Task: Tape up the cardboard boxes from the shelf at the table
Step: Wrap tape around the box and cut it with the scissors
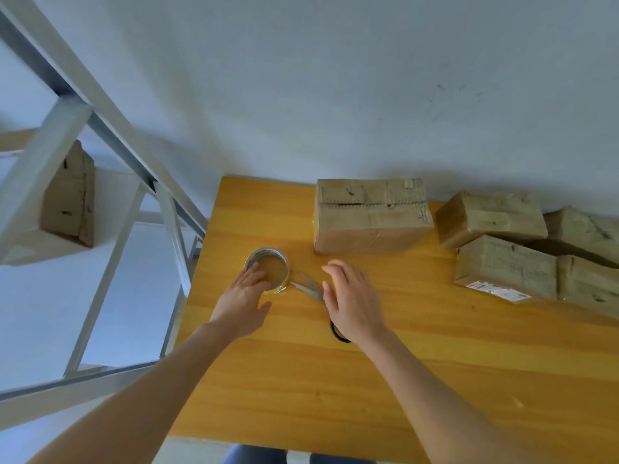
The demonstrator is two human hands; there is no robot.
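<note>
The left hand (246, 291), grip wide, touches the tape roll (267, 266) at 10 o'clock of the wide, empty right hand (351, 298); it should close on the rim, then go to the box (371, 217) at 12 o'clock.

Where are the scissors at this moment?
In the head view, the scissors lie on the table just right of the tape roll, partly under the right hand.

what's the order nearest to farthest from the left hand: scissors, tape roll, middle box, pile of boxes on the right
1. tape roll, touched by the fingers of the left hand.
2. scissors, just right of the roll.
3. middle box, farther back by the wall.
4. pile of boxes, far right.
</note>
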